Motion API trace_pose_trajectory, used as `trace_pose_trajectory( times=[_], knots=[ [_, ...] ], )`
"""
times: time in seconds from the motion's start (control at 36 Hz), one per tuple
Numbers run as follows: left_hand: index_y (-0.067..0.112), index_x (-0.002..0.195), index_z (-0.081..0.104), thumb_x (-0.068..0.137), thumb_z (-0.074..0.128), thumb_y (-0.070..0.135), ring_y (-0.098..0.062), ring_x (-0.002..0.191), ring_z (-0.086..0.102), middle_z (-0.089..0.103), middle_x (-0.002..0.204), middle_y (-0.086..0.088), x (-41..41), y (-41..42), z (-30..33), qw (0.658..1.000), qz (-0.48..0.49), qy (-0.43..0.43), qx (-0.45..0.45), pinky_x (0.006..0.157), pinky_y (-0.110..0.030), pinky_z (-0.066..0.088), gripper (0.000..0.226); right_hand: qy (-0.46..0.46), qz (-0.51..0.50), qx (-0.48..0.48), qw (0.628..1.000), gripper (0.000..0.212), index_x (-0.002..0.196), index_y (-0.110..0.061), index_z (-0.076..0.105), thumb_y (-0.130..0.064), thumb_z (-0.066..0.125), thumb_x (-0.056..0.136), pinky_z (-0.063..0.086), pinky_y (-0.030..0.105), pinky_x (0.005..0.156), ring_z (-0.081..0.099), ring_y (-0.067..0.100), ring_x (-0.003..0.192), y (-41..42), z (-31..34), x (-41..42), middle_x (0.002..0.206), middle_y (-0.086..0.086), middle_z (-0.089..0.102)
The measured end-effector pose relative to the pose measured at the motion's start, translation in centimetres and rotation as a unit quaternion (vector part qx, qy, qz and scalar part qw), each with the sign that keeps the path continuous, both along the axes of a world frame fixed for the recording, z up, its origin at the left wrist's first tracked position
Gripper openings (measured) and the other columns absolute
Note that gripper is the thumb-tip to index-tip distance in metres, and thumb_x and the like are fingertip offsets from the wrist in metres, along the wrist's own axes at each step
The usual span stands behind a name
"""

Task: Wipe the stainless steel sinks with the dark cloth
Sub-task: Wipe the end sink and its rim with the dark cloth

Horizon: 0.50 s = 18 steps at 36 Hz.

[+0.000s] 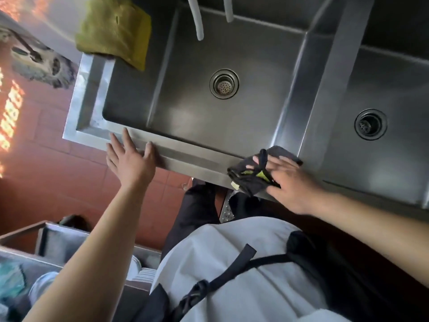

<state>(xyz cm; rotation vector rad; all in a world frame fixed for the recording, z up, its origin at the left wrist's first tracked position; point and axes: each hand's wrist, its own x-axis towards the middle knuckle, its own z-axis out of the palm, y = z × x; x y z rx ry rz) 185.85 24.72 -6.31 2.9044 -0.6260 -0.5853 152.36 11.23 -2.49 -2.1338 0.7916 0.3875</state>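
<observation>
— Red-brown floor tiles [76, 182] run under a shiny steel unit. What is in it?

— Two stainless steel sinks. The left sink [192, 108] is a deep square bowl with a round drain [224, 86] full of little holes. The right sink [383, 147] has a darker round drain [370, 124]. A flat steel wall stands between them.

— Any words to read?

— Glowing orange letters show at the left edge, but they are too blurry to read.

— Where is the dark cloth?

— The dark cloth [257, 173] is bunched up on the front rim [192, 161] of the sinks, near the wall between the bowls. It looks soft and crumpled, with a small bright green bit on it.

— What are the hands doing?

— The right hand [290, 182] presses on the cloth with its fingers spread over it. The left hand [132, 159] lies flat and loose on the front rim, holding nothing.

— Anything else?

— A fuzzy yellow-green cloth [116, 29] hangs over the far left corner. Two pale hoses [197, 19] dangle into the left sink.
</observation>
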Motion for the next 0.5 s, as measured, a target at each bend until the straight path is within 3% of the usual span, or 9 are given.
trace_pose_trajectory(
  times=[0.08, 0.17, 0.25, 0.33, 0.42, 0.5],
  knots=[
    [0.034, 0.158, 0.012, 0.094, 0.043, 0.055, -0.025, 0.153, -0.004, -0.001, 0.167, -0.005, 1.1, -0.3, -0.5, 1.0, 0.007, 0.0, 0.012, 0.122, -0.046, -0.002, 0.075, 0.084, 0.058, -0.032, 0.994, 0.061, 0.146, -0.031, 0.047, -0.015, 0.054, 0.088, -0.001, 0.04, 0.124, 0.008, 0.011, 0.152, 1.4, 1.2, -2.3, 0.156, -0.017, 0.026],
    [0.043, 0.156, 0.01, 0.092, 0.041, 0.057, -0.026, 0.153, -0.006, -0.002, 0.167, -0.004, 2.5, -0.3, -0.2, 1.0, 0.017, -0.006, 0.023, 0.122, -0.047, -0.004, 0.072, 0.117, 0.017, -0.059, 0.991, 0.067, 0.134, -0.02, 0.063, -0.017, 0.044, 0.07, 0.008, 0.044, 0.122, 0.026, 0.022, 0.149, 2.7, 2.2, -2.8, 0.152, -0.006, 0.043],
    [0.04, 0.157, 0.01, 0.094, 0.04, 0.055, -0.027, 0.153, -0.005, 0.0, 0.168, -0.004, 3.7, -0.5, 0.1, 0.999, 0.029, -0.006, 0.027, 0.122, -0.047, -0.004, 0.071, 0.141, -0.058, -0.067, 0.986, 0.064, 0.123, -0.014, 0.071, -0.021, 0.045, 0.065, 0.022, 0.049, 0.117, 0.042, 0.025, 0.141, 3.6, 2.3, -1.0, 0.141, 0.0, 0.057],
    [0.034, 0.158, 0.012, 0.095, 0.04, 0.056, -0.025, 0.153, -0.006, 0.001, 0.168, -0.003, 4.2, -0.4, 0.1, 0.999, 0.022, 0.007, 0.046, 0.123, -0.046, -0.005, 0.072, 0.156, -0.087, -0.072, 0.981, 0.055, 0.124, -0.017, 0.069, -0.03, 0.048, 0.075, 0.033, 0.046, 0.108, 0.047, 0.024, 0.138, 3.9, 2.6, 2.2, 0.139, -0.003, 0.059],
    [0.034, 0.157, 0.017, 0.096, 0.04, 0.055, -0.023, 0.153, -0.004, 0.002, 0.168, -0.001, 4.4, -0.2, 0.0, 0.999, 0.027, 0.009, 0.026, 0.123, -0.045, -0.005, 0.068, 0.204, -0.035, -0.08, 0.975, 0.049, 0.143, -0.034, 0.048, -0.041, 0.047, 0.095, 0.03, 0.035, 0.108, 0.031, 0.012, 0.147, 3.9, 2.5, 5.5, 0.153, -0.015, 0.042],
    [0.034, 0.157, 0.018, 0.097, 0.042, 0.05, -0.021, 0.153, -0.002, 0.001, 0.168, 0.001, 5.0, 0.6, 0.1, 0.998, 0.057, -0.003, -0.018, 0.123, -0.045, -0.001, 0.066, 0.188, -0.014, -0.086, 0.978, 0.051, 0.146, -0.039, 0.042, -0.046, 0.048, 0.096, 0.029, 0.036, 0.111, 0.027, 0.011, 0.149, 3.9, 2.3, 8.8, 0.155, -0.019, 0.038]
  ],
)
